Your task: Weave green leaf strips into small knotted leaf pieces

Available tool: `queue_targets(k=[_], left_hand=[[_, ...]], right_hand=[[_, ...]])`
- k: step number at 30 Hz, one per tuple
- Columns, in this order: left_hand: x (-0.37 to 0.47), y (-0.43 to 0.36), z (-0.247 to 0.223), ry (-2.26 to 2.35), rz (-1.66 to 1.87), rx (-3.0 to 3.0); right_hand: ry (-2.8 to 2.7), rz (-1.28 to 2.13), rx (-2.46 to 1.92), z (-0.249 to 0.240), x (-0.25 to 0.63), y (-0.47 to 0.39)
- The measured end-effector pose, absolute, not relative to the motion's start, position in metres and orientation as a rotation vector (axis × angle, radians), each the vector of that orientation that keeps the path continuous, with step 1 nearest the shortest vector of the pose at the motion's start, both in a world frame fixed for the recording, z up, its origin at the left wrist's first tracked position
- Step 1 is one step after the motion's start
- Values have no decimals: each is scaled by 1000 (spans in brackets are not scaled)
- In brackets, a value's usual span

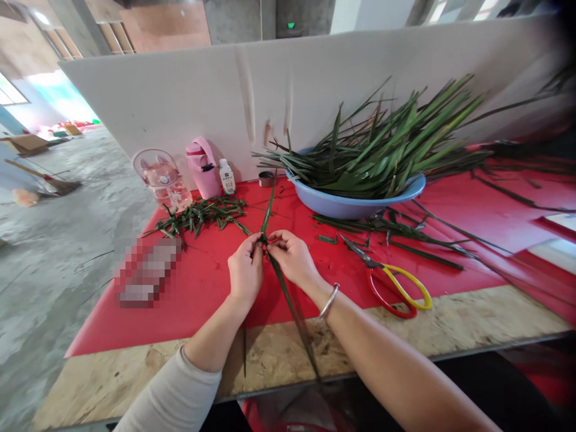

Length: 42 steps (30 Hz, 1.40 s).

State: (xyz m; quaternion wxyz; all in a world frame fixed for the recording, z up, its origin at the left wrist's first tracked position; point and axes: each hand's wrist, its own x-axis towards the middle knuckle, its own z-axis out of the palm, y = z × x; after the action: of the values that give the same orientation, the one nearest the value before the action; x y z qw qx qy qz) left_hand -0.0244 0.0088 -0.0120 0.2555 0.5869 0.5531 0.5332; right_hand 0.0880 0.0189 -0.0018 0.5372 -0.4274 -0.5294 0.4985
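Long green leaf strips (288, 294) cross between my two hands over the red table cover, one end pointing up and away, others hanging down past the table's front edge. My left hand (246, 264) pinches the strips at their crossing with thumb and fingers. From the other side my right hand (292, 255) grips them at the same spot, its fingertips close to the left thumb. The crossing itself is partly hidden by my fingers. To the left lies a pile of small folded leaf pieces (202, 215). Scissors (382, 270) with red and yellow handles rest right of my right hand.
A blue basin (355, 204) heaped with long green leaves (396, 150) stands behind the scissors. A pink-lidded jug (166, 183), a pink bottle (202, 171), a white bottle (227, 177) and a small round tin (266, 179) line the back. Loose leaf strips (427, 255) lie at right.
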Motion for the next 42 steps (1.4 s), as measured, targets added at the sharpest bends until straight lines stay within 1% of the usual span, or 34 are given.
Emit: queue_targets(k=[5,8,15,21,25,27,30,34,38,42], left_hand=[[-21,8,-18,1488,1471,1540],[-18,6,-17,1475,1490,1535],[-18,4,-15,1445,1554,1476],[-21,4,-9,1459,1513,1518],[-25,1,-5,1402,1542,1581],[-25,1,-6,1374,1552,1554],[-23,6,-11,1318,1565,1394],[-17,15,-14,1053,1531,939],[-16,15,-10,867,1356,562],[-19,12,-5,608,1181,440]], right_hand=[[-1364,903,-1209,-7,84,15],[-1371,825,-1244,-5,81,11],[-1448,832,-1198,-1,83,11],[-1461,1000,-1166,2,92,16],[-1424,883,-1161,4,95,17],[-1444,896,-1132,4,94,16],[-1495,966,-1105,3,90,13],[-1502,982,-1096,4,89,11],[-1399,875,-1149,8,95,13],[-1348,808,-1168,9,105,17]])
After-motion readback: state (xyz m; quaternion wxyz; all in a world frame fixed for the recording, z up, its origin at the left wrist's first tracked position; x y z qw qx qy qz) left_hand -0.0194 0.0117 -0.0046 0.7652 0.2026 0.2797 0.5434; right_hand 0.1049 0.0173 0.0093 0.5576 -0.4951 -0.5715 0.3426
